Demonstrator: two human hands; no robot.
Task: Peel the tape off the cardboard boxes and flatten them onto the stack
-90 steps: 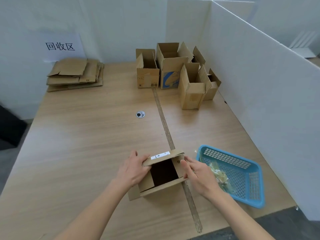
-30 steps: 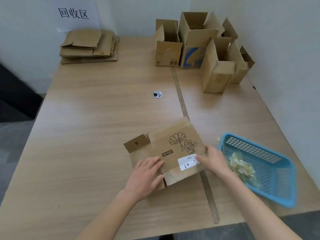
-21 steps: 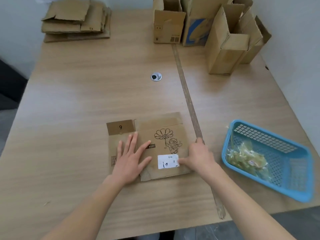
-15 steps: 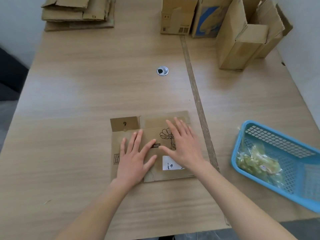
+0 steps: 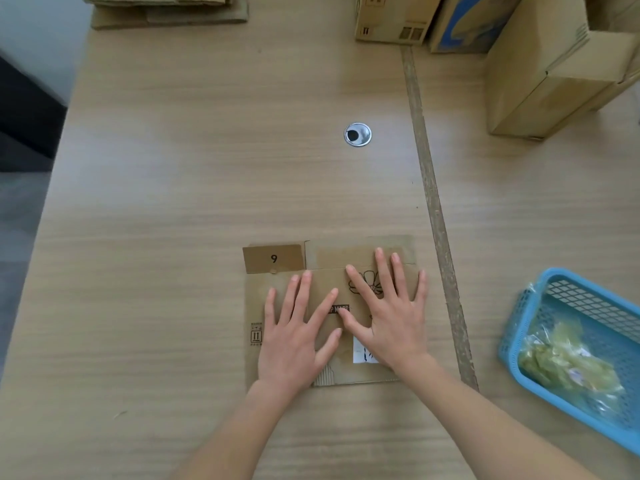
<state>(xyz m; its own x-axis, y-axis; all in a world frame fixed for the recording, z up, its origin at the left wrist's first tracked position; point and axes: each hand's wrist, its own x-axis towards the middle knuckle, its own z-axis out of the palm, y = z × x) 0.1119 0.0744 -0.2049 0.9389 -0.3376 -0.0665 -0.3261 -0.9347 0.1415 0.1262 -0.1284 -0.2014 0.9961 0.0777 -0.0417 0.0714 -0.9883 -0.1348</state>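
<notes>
Taking the flattened box (image 5: 329, 306) on the wooden table (image 5: 173, 185) as our landmark, we find the stack of flattened cardboard (image 5: 166, 8) far beyond it to the left, at the table's far edge. We see the box itself lying flat near the table's near edge, a small flap marked 9 (image 5: 273, 258) at its far left corner. Our left hand (image 5: 294, 336) presses palm-down on its left half, fingers straight and spread; our right hand (image 5: 388, 310) presses likewise on its right half, partly covering a flower drawing and a white label (image 5: 360, 353). Beyond the box sits a round metal grommet (image 5: 357, 134), and just right of the box a seam strip (image 5: 436, 216) runs along the table. Far right and beyond stand upright cardboard boxes (image 5: 540, 74). Right of the box, well apart, a blue basket (image 5: 588, 306) holds crumpled tape (image 5: 568, 365).
</notes>
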